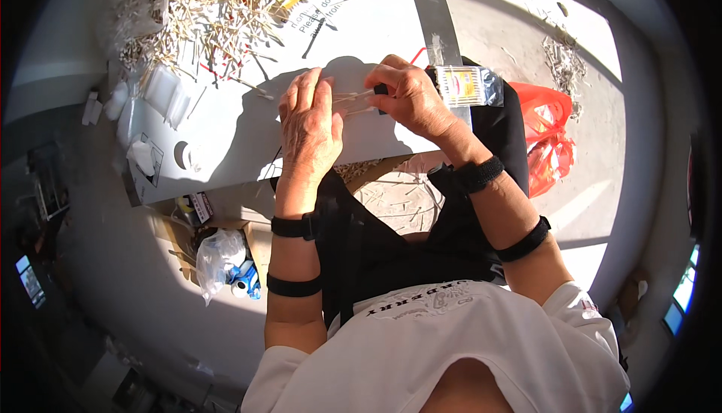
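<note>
Left hand (309, 121), fingers together, and right hand (407, 97), curled — what each pinches I cannot tell — flank cotton swabs (353, 99), likely light, brittle, best held mid-stick

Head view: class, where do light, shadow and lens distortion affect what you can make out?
In the head view, sunlight glares off the white tabletop; in the same view, shadow falls around the left hand and right hand, and the thin sticks between them look too fine to count; toward the head view's rim, the edge of the floor curves and corners go black.
</note>
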### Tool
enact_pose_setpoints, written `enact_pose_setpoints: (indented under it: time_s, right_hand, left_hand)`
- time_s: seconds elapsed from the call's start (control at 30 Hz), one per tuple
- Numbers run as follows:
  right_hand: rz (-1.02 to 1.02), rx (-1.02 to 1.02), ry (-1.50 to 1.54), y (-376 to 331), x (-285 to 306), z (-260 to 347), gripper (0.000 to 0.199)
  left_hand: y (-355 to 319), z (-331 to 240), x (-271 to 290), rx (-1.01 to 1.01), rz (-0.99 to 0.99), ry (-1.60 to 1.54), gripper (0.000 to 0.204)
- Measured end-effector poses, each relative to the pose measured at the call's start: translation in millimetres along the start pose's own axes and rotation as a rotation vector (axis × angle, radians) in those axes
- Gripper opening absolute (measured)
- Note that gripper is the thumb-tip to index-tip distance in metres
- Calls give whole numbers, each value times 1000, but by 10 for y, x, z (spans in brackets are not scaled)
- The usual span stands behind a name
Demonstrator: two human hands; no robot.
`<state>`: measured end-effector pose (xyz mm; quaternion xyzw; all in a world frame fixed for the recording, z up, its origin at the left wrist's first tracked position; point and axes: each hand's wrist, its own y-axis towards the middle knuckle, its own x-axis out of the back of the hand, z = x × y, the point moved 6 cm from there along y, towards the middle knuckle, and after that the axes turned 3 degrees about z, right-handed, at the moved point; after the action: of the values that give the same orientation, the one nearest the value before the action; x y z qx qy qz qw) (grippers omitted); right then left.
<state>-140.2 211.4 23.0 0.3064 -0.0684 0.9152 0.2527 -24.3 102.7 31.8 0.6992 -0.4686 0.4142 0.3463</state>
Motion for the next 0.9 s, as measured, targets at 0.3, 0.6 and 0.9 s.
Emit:
enact_pose_setpoints:
  time_s: [0.3, 0.6, 0.9]
  right_hand:
    - [-97, 141, -183, -112, -145, 7, 13]
    - [-125, 84, -242, -87, -143, 2, 7]
    - [-182, -6, -62, -82, -99, -2, 15]
  left_hand:
    - [-174, -47, -215, 39, 102, 148, 76]
    - [-169, -56, -255, 68, 117, 225, 85]
    - [-174, -28, -270, 75, 120, 200, 84]
